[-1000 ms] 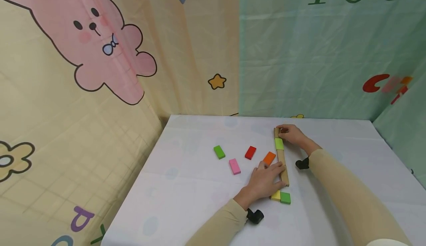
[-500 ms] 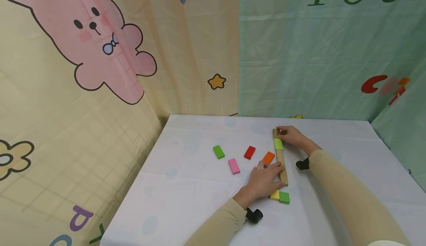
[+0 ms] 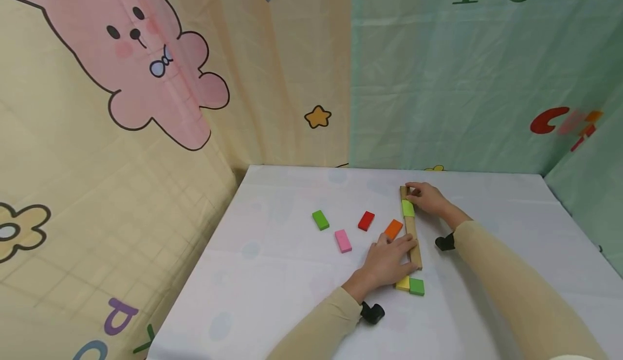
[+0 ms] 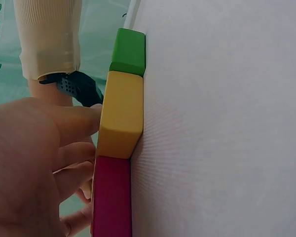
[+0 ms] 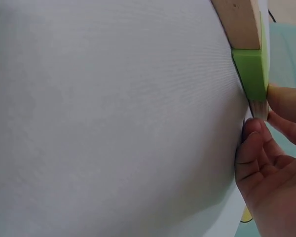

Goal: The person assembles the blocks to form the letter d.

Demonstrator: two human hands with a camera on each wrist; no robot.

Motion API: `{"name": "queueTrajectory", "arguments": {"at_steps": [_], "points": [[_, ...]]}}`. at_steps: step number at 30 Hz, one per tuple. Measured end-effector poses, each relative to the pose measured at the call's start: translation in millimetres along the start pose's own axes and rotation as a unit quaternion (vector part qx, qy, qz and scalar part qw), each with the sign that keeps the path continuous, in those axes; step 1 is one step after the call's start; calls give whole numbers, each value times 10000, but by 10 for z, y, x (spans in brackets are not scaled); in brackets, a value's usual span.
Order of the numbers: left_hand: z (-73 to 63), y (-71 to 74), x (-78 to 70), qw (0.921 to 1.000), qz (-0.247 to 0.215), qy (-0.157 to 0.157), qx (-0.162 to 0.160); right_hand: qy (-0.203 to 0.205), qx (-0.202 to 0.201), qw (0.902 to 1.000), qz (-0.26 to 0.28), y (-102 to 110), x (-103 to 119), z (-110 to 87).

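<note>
In the head view a line of plain wooden blocks [image 3: 416,257] and a lime green block [image 3: 408,208] runs away from me on the white table. My left hand [image 3: 384,262] lies beside its near part, thumb and fingertips spread along the wood. My right hand [image 3: 428,198] pinches the far wooden block [image 5: 259,109] just past the lime green one. At the near end sit a yellow block [image 3: 403,283] and a green block [image 3: 417,286] side by side. The left wrist view also shows a magenta block [image 4: 112,197] touching the yellow one.
Left of the line lie a loose orange block [image 3: 393,229], a red block [image 3: 366,221], a pink block [image 3: 343,241] and another green block [image 3: 320,220]. The orange one is close to my left fingers. A patterned curtain [image 3: 292,68] hangs behind the table [image 3: 272,295].
Both hands stay at the line of blocks with barely any visible movement. The head view shifts slightly; the loose blocks keep their places.
</note>
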State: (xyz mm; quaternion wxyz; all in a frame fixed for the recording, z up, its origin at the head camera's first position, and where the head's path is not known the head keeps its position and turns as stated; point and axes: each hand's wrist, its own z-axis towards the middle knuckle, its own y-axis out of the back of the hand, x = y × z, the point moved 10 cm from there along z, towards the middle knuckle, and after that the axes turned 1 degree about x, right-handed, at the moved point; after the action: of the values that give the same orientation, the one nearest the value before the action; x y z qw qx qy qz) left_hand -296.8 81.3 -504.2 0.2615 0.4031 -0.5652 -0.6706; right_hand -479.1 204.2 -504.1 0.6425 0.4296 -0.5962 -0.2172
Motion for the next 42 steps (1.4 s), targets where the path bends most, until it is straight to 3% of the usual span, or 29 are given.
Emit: {"name": "queueTrajectory", "arguments": {"at_steps": [5, 10, 17, 23, 27, 32, 42], "points": [[-4, 59, -22, 9988, -476, -55, 77, -112, -25, 9999, 106, 38, 13, -64], [2, 265, -2, 9955, -890, -215, -262, -74, -118, 9999, 10, 100, 47, -128], [-3, 486, 182, 9869, -1485, -16, -634, 155, -190, 9996, -114, 205, 186, -332], [22, 585, 330, 9796, -1847, 156, -773, 411, -390, 9984, -28, 264, 342, -596], [48, 584, 429, 9681, -2351, 294, -817, 404, -457, 9981, 5, 231, 346, -759], [101, 477, 615, 9515, -2903, 581, -838, 434, -485, 9978, 107, 143, 362, -934], [225, 312, 677, 9519, -2861, 868, -662, 685, -405, 9962, 365, -89, 428, -1282]]}}
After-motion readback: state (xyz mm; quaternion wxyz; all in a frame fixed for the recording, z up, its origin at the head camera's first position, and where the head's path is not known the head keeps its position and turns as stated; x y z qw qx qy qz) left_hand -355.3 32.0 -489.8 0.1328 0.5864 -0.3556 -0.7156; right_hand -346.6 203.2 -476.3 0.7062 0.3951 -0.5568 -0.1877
